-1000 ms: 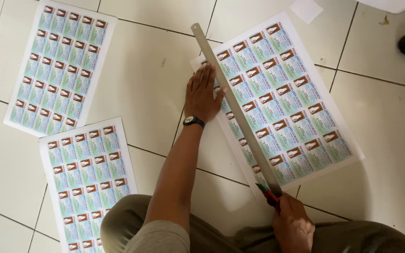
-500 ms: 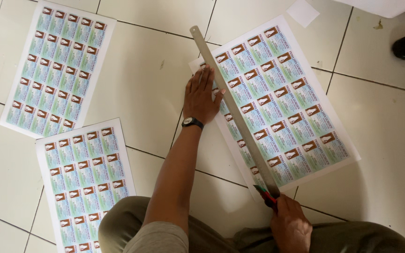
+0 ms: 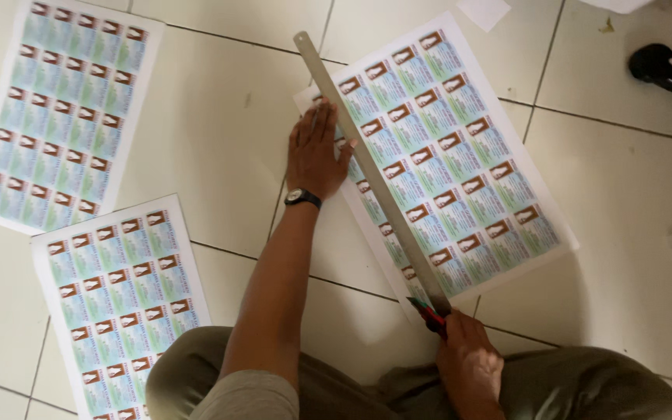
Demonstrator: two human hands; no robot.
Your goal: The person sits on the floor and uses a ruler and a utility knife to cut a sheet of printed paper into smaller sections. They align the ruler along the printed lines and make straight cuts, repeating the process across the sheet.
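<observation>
On the white tiled floor [image 3: 227, 117], the left hand [image 3: 316, 152] lies flat with fingers spread, pressing a long grey metal ruler [image 3: 371, 175] onto a large printed sheet of small card images [image 3: 460, 155]. The ruler runs diagonally along the sheet's left edge. At its near end the right hand [image 3: 470, 364] is closed around a red-handled cutter [image 3: 428, 313], whose tip touches the ruler. Two more printed sheets [image 3: 64, 109] lie toward the floor's left side.

Your ruler [image 3: 367, 167] is lying diagonally on the right sheet [image 3: 460, 148]; your left hand [image 3: 316, 152] is pressing on it, your right hand [image 3: 468, 362] sitting at its near end. Two sheets [image 3: 64, 117] are lying left.
</observation>
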